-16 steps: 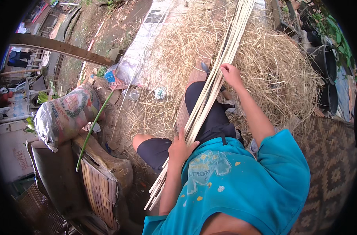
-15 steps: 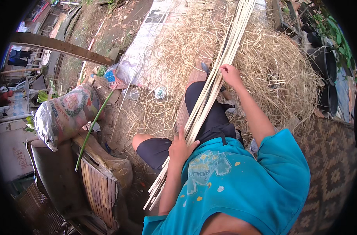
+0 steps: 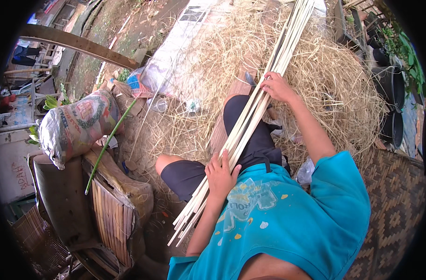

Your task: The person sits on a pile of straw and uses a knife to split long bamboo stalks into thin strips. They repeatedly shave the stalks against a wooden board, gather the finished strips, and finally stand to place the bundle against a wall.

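Observation:
A long bundle of pale split bamboo strips (image 3: 253,125) lies slantwise across my lap, from beside my left forearm up to the far edge of view. A dark strip shows among the light ones. My left hand (image 3: 221,179) holds the bundle near its lower end, fingers over the strips and thumb on the right side. Farther up, my right hand (image 3: 276,87) grips the bundle's right side with bent fingers reaching over it. The undersides of both grips are hidden.
A heap of curly shavings (image 3: 334,84) spreads ahead and right, beside a wooden plank (image 3: 218,135). At left, a green stick (image 3: 108,142) leans by a stuffed sack (image 3: 80,123) and a worn armchair (image 3: 59,200). Black buckets (image 3: 391,88) stand far right, above a woven mat (image 3: 390,200).
My right hand has shifted from a pinch at the bundle's edge to a grip over the strips. The fingers of my left hand have spread across the bundle, whose lower end sits slightly farther left.

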### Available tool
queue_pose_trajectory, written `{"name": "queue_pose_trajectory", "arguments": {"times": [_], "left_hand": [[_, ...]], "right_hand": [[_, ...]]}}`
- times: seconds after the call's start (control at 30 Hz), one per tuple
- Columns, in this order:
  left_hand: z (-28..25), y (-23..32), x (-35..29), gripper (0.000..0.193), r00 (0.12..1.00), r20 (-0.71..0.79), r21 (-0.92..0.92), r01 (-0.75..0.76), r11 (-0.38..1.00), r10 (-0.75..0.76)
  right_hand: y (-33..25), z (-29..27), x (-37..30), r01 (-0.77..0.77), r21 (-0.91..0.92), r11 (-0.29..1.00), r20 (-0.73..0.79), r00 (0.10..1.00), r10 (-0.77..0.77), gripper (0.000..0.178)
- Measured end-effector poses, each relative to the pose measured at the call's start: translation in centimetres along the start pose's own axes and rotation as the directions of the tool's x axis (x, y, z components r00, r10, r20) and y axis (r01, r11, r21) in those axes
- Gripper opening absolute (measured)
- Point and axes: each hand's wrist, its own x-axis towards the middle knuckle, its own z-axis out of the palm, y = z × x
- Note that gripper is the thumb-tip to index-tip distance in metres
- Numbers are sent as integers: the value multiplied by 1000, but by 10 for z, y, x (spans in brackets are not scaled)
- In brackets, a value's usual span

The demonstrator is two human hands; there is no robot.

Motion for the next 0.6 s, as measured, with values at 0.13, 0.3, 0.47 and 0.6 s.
{"name": "queue_pose_trajectory", "arguments": {"times": [0.13, 0.3, 0.47, 0.6], "left_hand": [[3, -2, 9, 54, 997, -29, -117, 63, 991, -67], [2, 0, 24, 39, 996, -60, -177, 61, 982, -72], [14, -4, 30, 34, 996, -81, -243, 24, 970, -45], [6, -1, 33, 31, 992, -121, -203, -2, 979, -23]], "right_hand": [[2, -14, 7, 74, -14, 997, 181, 981, -70, 15], [-1, -25, 12, 201, -90, 975, 284, 944, -168, 16], [6, -28, 12, 303, -123, 945, 344, 906, -245, 19], [1, -34, 15, 373, -135, 918, 373, 878, -301, 23]]}}
